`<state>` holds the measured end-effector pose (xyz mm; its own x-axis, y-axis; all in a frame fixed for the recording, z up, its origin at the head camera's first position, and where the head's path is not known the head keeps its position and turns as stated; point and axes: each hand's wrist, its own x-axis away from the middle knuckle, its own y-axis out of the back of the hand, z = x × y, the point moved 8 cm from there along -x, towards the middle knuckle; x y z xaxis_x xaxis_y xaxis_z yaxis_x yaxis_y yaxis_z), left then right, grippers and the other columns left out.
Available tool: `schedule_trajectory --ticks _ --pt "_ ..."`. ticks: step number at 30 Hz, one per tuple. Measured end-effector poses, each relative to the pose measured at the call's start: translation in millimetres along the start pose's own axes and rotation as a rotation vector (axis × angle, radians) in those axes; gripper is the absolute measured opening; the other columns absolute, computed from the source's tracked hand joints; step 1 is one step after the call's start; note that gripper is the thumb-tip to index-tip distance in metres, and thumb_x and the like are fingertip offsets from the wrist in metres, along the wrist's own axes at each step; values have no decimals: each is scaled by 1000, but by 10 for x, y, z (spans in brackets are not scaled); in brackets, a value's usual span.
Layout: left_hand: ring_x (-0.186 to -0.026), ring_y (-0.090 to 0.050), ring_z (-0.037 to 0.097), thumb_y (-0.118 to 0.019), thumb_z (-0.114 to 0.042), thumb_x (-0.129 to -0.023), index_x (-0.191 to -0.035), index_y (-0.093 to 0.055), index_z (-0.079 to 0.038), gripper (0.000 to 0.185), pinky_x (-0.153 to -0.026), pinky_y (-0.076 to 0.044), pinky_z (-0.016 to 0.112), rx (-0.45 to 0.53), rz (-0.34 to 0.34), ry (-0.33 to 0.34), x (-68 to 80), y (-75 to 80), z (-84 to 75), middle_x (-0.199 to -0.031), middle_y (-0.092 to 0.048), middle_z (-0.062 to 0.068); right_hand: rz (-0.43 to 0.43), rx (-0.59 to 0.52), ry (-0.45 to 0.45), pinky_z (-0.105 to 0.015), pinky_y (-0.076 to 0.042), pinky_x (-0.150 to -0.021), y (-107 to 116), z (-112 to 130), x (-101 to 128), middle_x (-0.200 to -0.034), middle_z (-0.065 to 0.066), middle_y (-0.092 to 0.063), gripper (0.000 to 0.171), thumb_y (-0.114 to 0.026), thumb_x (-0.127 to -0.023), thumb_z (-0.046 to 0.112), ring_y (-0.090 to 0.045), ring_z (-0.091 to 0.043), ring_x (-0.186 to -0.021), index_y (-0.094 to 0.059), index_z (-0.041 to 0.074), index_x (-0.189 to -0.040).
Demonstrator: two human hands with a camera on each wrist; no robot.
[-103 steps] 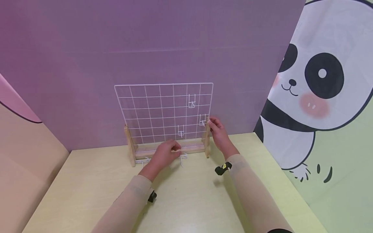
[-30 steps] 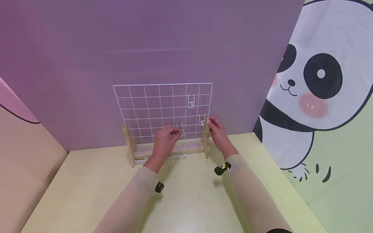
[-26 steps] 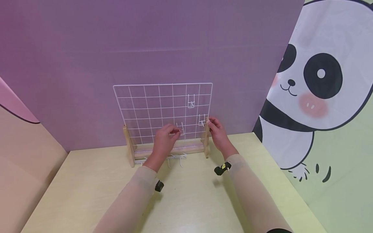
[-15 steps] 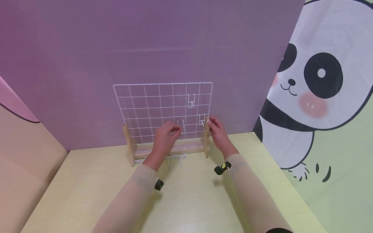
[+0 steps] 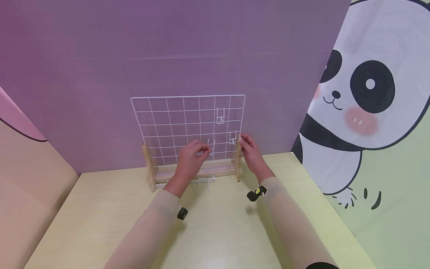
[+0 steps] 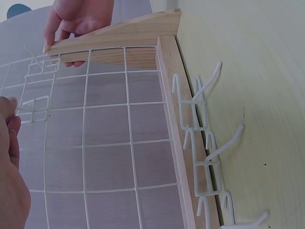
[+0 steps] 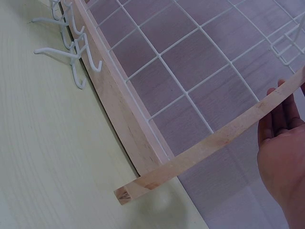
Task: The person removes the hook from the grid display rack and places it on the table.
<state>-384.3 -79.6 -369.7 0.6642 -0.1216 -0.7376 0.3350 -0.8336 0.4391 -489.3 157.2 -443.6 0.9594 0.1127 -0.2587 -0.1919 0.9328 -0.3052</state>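
Pinching a white hook (image 5: pixel 209 146) against the wire grid (image 5: pixel 174 123), my left hand (image 5: pixel 191 158) could drop it if my fingers slip.

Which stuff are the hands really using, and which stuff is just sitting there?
In use:
- left hand, pinching a white hook at the wire grid
- right hand, holding the stand's wooden post

Just sitting:
- two hooks already hanging on the grid
- spare hooks on the table
- panda picture
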Motion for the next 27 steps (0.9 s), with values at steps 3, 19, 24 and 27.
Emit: schedule_trajectory --ticks 3,19,24,27 --pt "-92 -76 23 -84 2 -96 -103 -83 -3 9 -81 -67 35 -7 21 -13 -2 -17 -17 -100 -77 7 -5 8 -7 -27 -46 -100 1 1 0 -109 6 -65 21 -53 -115 7 -60 -11 -105 -66 24 -115" --pt "-90 -76 22 -85 1 -96 -104 -82 -2 10 -79 -65 34 -28 75 -82 13 -124 -107 -100 -77 5 0 2 -4 -27 -48 -100 27 -45 -24 -112 4 -65 19 -53 -115 7 -60 -12 -106 -65 21 -118" --pt "-92 -76 23 -85 0 -96 -104 -82 -3 9 -83 -66 38 -42 81 -106 17 -168 -115 -101 -77 5 1 6 -8 -27 -47 -101 22 -39 -21 -115 5 -64 19 -54 -116 8 -60 -12 -109 -65 23 -119" --pt "-95 -76 24 -85 0 -96 -104 -82 -4 10 -86 -66 38 -59 95 -111 21 -206 -108 -103 -77 4 2 9 -7 -27 -47 -103 19 -29 -15 -116 5 -64 19 -54 -116 8 -60 -12 -110 -66 23 -119"
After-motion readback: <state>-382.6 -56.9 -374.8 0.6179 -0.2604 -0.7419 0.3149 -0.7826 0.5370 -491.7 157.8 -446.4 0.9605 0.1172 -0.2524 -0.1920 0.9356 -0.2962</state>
